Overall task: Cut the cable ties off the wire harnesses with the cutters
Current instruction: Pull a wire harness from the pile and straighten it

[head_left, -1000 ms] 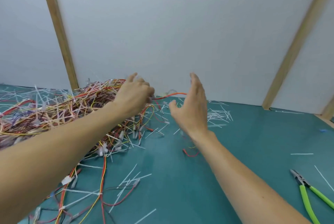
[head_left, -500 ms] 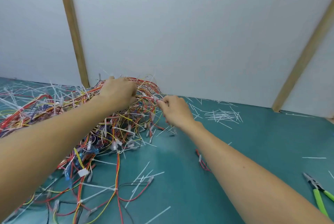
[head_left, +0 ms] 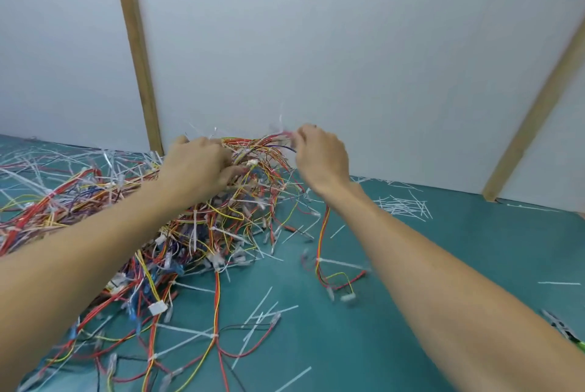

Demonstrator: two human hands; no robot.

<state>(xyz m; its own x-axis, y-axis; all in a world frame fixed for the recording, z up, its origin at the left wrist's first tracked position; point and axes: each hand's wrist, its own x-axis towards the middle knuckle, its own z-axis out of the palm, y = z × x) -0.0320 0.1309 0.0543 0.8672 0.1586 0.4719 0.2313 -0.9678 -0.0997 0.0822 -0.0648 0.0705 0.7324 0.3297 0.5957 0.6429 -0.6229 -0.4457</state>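
A tangled heap of wire harnesses (head_left: 202, 220) sprawled across the left of the green mat (head_left: 443, 265), light, limp and snag-prone. The left hand (head_left: 198, 166) clutched its crest; the right hand (head_left: 321, 157) pinched one strand, best gripped beside a tie. Cutters (head_left: 566, 330) lay near right.

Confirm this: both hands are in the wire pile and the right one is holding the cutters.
Not quite. In the head view the right hand pinches wires at the top of the wire pile; the cutters lie on the mat at the right edge. The left hand is in the pile.

left hand (head_left: 198, 166) curled, right hand (head_left: 321, 159) pinching
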